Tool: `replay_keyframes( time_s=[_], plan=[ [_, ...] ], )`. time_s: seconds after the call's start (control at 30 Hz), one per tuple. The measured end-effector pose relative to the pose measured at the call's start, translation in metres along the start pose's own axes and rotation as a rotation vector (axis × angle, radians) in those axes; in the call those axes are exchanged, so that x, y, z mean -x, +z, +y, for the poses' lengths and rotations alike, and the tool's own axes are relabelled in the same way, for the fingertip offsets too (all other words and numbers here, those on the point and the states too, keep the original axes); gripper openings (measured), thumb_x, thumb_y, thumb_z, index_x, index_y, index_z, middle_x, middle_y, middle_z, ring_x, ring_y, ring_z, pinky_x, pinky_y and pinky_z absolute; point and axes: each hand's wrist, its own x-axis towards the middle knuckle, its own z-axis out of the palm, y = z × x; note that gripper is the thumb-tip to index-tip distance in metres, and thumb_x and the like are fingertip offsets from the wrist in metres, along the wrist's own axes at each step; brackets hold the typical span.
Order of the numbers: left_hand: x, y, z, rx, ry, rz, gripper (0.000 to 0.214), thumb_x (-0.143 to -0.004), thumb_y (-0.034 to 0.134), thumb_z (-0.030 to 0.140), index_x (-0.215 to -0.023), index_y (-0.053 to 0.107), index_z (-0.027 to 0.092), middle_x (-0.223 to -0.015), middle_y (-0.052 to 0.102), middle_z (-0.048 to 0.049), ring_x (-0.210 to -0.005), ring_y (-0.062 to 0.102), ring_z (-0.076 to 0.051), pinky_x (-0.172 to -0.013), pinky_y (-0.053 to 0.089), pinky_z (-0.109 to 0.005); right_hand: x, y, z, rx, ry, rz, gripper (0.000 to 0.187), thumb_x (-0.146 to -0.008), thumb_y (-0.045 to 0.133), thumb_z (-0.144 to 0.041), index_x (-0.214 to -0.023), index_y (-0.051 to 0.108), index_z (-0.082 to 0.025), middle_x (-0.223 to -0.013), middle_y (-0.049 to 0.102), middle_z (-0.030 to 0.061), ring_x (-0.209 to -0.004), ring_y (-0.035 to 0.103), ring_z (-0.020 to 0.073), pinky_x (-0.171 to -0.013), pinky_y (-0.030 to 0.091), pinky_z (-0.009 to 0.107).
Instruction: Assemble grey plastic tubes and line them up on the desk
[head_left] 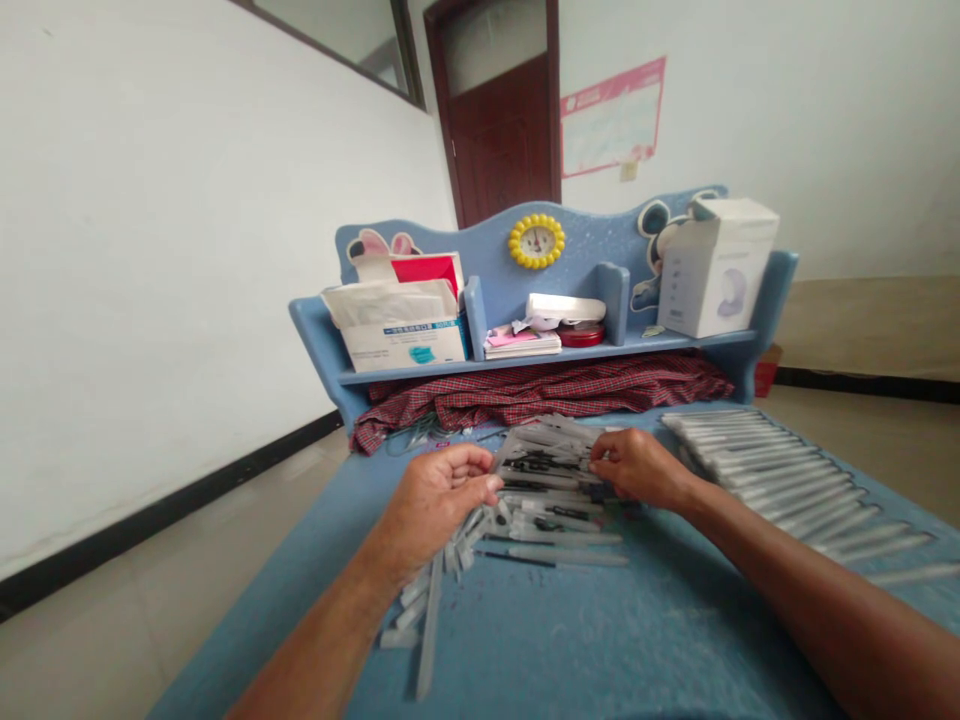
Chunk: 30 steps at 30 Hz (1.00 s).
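Observation:
A loose heap of clear-sleeved pens (551, 505) lies in the middle of the blue desk (600, 640). My left hand (435, 500) is closed round a bundle of the sleeved pens, which fan out below it toward the desk's front. My right hand (637, 467) rests on the right side of the heap with its fingers curled on one sleeved pen held between both hands. A tidy row of packed sleeves (787, 475) lies to the right of my right forearm.
A red plaid cloth (540, 392) is bunched under the desk's shelf. The shelf carries a box of papers (401, 330), a stack of booklets (525, 340), a white carton (716, 270) and a yellow clock (536, 241). A brown door (502, 130) is behind.

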Motion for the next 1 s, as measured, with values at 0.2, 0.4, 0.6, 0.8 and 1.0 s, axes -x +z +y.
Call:
replay_keyframes(
  time_s=[0.2,0.4,0.6,0.8,1.0],
  plan=[
    [0.0,0.002,-0.001,-0.045,-0.019,0.01,0.019,-0.069,0.063,0.03,-0.081,0.06,0.015,-0.064,0.065,-0.0001,-0.054,0.056,-0.011,-0.05,0.041,-0.02,0.012,0.001,-0.019,0.204,-0.265,-0.031,0.018,-0.08,0.051,-0.025,-0.076,0.067,-0.019,-0.056,0.058,-0.0006,-0.051,0.05,0.0112,-0.052,0.031,0.022],
    [-0.001,0.004,-0.006,-0.087,0.013,-0.031,0.019,-0.069,0.063,0.029,-0.08,0.06,0.015,-0.064,0.065,-0.0005,-0.064,0.061,-0.014,-0.061,0.045,-0.024,0.027,0.015,-0.035,0.432,-0.409,-0.182,0.014,-0.081,0.053,-0.024,-0.079,0.066,-0.021,-0.061,0.063,0.0025,-0.054,0.055,0.0139,-0.051,0.025,0.024],
    [0.002,0.009,-0.006,-0.101,0.014,-0.078,0.015,-0.069,0.063,0.026,-0.078,0.06,0.016,-0.063,0.064,0.001,-0.062,0.06,-0.013,-0.061,0.046,-0.022,0.029,0.024,-0.033,0.552,-0.405,-0.18,0.016,-0.083,0.048,-0.024,-0.081,0.064,-0.021,-0.061,0.064,0.0039,-0.052,0.056,0.0153,-0.049,0.019,0.027],
    [0.002,0.011,-0.005,-0.13,0.002,-0.084,0.015,-0.066,0.064,0.028,-0.075,0.061,0.017,-0.062,0.063,0.0012,-0.063,0.061,-0.015,-0.06,0.048,-0.024,0.029,0.025,-0.032,0.486,-0.367,-0.197,0.013,-0.079,0.051,-0.02,-0.082,0.064,-0.021,-0.065,0.065,0.0028,-0.056,0.056,0.0149,-0.051,0.021,0.025],
    [0.001,0.01,-0.008,-0.126,0.017,-0.121,0.009,-0.068,0.063,0.025,-0.073,0.062,0.018,-0.063,0.062,0.0015,-0.063,0.061,-0.014,-0.061,0.048,-0.024,0.025,0.025,-0.03,0.193,-0.283,-0.185,0.01,-0.074,0.052,-0.016,-0.075,0.062,-0.019,-0.057,0.057,-0.0001,-0.051,0.048,0.0118,-0.049,0.024,0.023]
  ],
)
